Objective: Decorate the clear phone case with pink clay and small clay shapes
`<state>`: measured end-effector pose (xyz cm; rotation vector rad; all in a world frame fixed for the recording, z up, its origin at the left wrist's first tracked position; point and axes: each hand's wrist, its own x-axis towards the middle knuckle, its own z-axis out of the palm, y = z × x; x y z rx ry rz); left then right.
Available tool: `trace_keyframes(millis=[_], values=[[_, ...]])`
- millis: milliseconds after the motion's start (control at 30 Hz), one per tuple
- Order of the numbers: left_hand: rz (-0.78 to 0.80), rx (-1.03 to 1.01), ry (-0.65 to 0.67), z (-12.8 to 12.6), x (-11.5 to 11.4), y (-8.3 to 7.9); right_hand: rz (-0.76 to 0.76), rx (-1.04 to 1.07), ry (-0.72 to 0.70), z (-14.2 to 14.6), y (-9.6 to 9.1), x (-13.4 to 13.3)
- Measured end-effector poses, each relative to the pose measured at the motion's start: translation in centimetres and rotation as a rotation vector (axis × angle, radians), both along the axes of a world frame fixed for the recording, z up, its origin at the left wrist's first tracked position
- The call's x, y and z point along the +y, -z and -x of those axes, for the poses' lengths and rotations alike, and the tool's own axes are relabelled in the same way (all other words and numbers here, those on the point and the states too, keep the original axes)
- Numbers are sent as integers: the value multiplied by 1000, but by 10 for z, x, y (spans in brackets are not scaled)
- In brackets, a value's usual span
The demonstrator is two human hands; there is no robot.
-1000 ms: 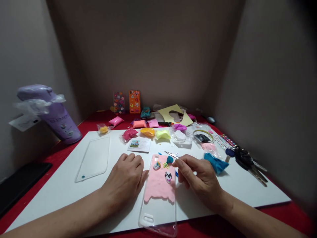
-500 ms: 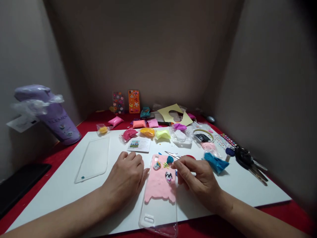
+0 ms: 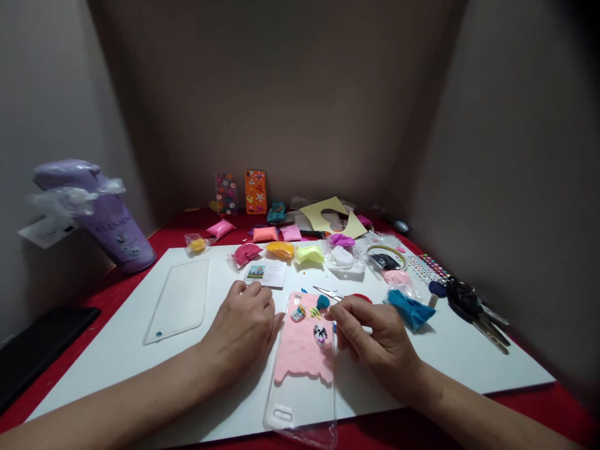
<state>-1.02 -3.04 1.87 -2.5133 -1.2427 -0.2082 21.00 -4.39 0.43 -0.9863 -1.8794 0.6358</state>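
Note:
A clear phone case [image 3: 300, 403] lies on the white board, its upper part covered with pink clay [image 3: 297, 353]. Small clay pieces sit on the pink: a white face with black lines [image 3: 320, 336], a striped white piece [image 3: 298, 312], yellow strips [image 3: 315, 313] and a teal lump [image 3: 323, 302]. My left hand [image 3: 246, 319] rests to the left of the case with fingers curled under, its thumb by the case edge. Over the case's right edge, my right hand [image 3: 375, 340] is closed in a pinch near the yellow strips; whatever lies between its fingertips is too small to make out.
Scissors [image 3: 349, 297] lie behind my right hand. Bagged clay, including a teal packet [image 3: 410, 309], lines the board's far side. Keys [image 3: 478, 312] lie at right, a second clear case [image 3: 178, 300] at left. A purple tumbler [image 3: 117, 231] stands far left.
The whole view has shifted very slightly. Both hands and the clay pieces stay in nearly the same places.

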Motion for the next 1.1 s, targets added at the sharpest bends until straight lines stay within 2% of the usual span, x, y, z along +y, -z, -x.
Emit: trace_keyframes(millis=[233,633,867,1100], values=[[7,-16,-2,1,-8,2,8,2,7,-1,1,0],[-19,1,-13,-1,-7,1,-9,5,-7,-1,1,0],[-6,36,17,2,2,-1,-11,18,-14,0,2,1],[-29,-40,-12,7,2,7,-25,16,-29,-2,3,1]])
